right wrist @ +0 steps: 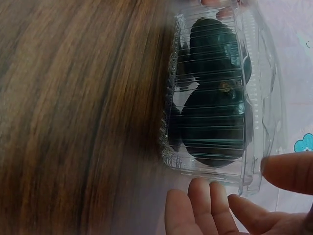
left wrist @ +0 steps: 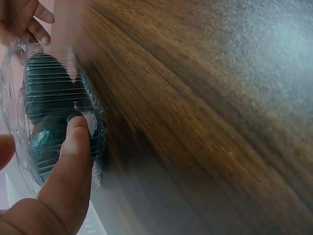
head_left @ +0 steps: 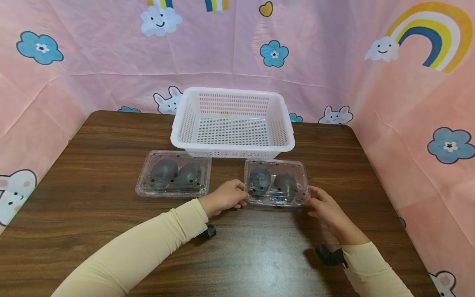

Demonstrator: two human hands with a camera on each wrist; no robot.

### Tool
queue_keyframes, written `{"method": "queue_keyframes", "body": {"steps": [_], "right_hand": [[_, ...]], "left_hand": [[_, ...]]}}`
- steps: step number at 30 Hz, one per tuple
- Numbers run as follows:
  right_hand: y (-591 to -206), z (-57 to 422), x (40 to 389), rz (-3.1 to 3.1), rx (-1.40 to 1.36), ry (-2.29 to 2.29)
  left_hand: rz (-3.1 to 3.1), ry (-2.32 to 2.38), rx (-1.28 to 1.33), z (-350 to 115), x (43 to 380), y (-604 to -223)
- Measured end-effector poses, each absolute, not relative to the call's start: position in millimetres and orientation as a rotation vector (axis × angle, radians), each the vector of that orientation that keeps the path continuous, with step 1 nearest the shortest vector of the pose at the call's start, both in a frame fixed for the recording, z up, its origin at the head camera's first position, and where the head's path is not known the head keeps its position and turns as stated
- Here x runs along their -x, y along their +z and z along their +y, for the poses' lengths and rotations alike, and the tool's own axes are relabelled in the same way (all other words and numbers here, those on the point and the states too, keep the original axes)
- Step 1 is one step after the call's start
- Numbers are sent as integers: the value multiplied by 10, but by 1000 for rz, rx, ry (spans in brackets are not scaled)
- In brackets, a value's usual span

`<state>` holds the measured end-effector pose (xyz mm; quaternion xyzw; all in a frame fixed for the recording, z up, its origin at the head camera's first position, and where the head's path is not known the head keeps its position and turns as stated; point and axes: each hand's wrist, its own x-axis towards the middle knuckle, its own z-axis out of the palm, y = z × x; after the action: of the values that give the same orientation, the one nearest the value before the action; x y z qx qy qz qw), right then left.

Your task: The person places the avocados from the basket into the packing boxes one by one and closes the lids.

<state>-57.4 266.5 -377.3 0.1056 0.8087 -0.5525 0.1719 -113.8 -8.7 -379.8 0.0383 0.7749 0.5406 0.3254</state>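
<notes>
Both hands are at a clear plastic clamshell box on the table, with two dark, rounded fruits like avocados inside its closed lid. My left hand grips the left end; in the left wrist view one finger lies against the ribbed front wall. At the opposite end my right hand holds the corner, its thumb at the lid's rim and the other fingers curled below. A second clear clamshell box, also with two dark fruits, sits to the left, beyond my left hand.
A white perforated plastic basket stands behind the two boxes at the back of the brown wooden table. Pink printed cloth surrounds the table at the back and sides. Black wrist mounts jut from the sleeves.
</notes>
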Motion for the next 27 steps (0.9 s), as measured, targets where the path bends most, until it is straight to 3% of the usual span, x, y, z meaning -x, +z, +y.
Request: {"method": "queue_keyframes", "body": {"steps": [27], "right_hand": [[-3796, 2746, 702, 2234, -296, -1640]], "left_hand": [[2029, 1430, -97, -49, 1167, -3809]]}}
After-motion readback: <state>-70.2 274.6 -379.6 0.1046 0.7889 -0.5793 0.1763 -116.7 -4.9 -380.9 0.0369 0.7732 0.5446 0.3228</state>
